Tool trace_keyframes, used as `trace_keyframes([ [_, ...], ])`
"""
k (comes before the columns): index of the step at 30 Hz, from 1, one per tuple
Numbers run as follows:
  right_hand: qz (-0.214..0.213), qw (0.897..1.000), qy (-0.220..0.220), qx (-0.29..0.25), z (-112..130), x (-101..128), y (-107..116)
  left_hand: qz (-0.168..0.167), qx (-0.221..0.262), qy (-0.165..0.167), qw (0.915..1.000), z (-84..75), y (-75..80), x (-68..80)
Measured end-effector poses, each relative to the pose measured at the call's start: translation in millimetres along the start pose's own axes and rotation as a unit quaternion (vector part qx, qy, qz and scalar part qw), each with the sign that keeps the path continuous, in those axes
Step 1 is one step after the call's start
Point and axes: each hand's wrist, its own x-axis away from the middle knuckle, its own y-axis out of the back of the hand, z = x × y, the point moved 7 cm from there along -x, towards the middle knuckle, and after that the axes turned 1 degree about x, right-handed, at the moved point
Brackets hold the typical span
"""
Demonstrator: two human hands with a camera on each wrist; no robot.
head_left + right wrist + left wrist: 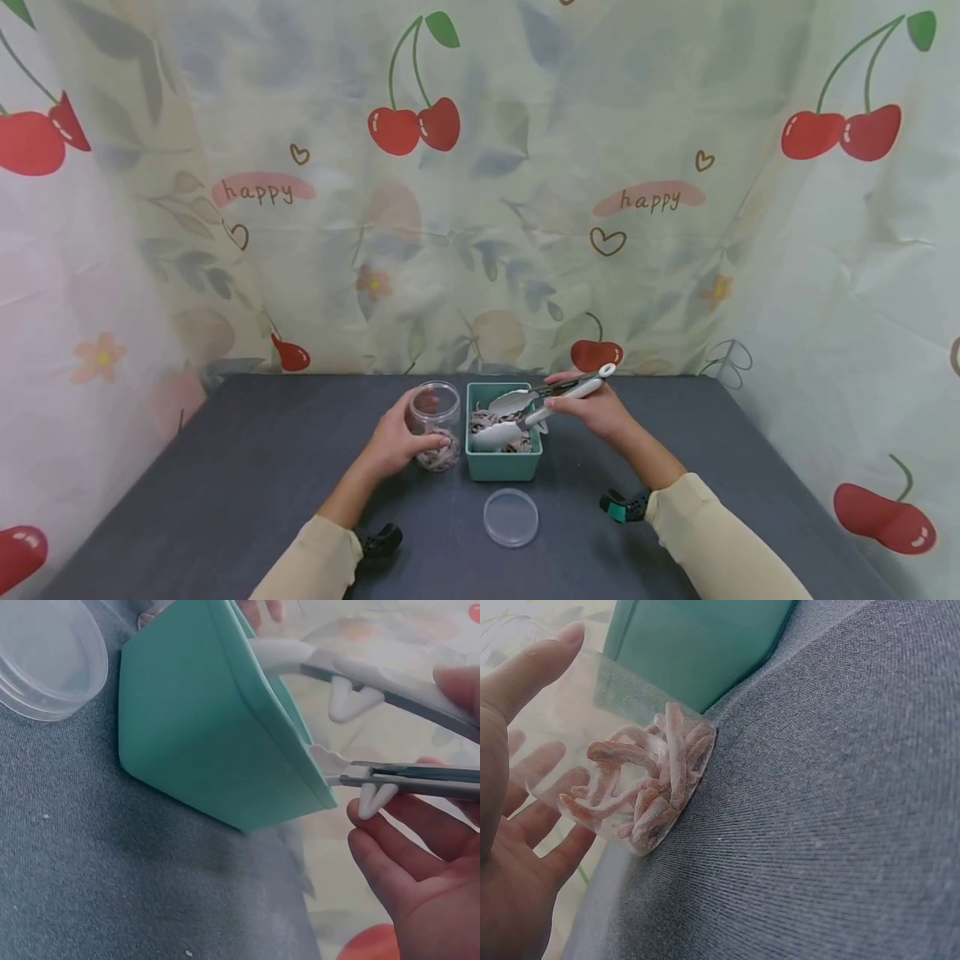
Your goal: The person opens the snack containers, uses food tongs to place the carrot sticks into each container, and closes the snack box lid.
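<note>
Your left hand (pixel 393 443) curls its fingers (pixel 532 817) around the clear round plastic jar (pixel 437 425), which has pale wrinkled strips (pixel 649 787) at its bottom. Your right hand (pixel 592 410) grips white tongs (pixel 540 404); their spoon-shaped tips are apart inside the smooth teal box (pixel 501 462), just beside the jar. A clear round lid (pixel 511 517) lies on the grey woven cloth (pixel 247 467), below your fingers.

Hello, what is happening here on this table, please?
A person works at a dark grey table. The left hand holds a clear jar that has some pinkish dried strips at its bottom. The right hand grips white tongs, whose spoon ends reach into a teal bin holding more of the same strips. The bin stands right beside the jar. The jar's clear lid lies on the table in front of the bin.
</note>
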Motion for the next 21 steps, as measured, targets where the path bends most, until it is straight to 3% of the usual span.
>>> trace_keyframes([
  [7, -0.033, 0.999, 0.008, 0.006, -0.4, -0.9, 1.4, 0.001, -0.003, 0.000, 1.0000, 1.0, -0.2, -0.1],
  [21, -0.021, 0.999, 0.019, 0.019, 1.1, -1.0, -2.3, -0.001, -0.009, 0.006, 0.9999, 1.2, -0.9, -0.1],
])
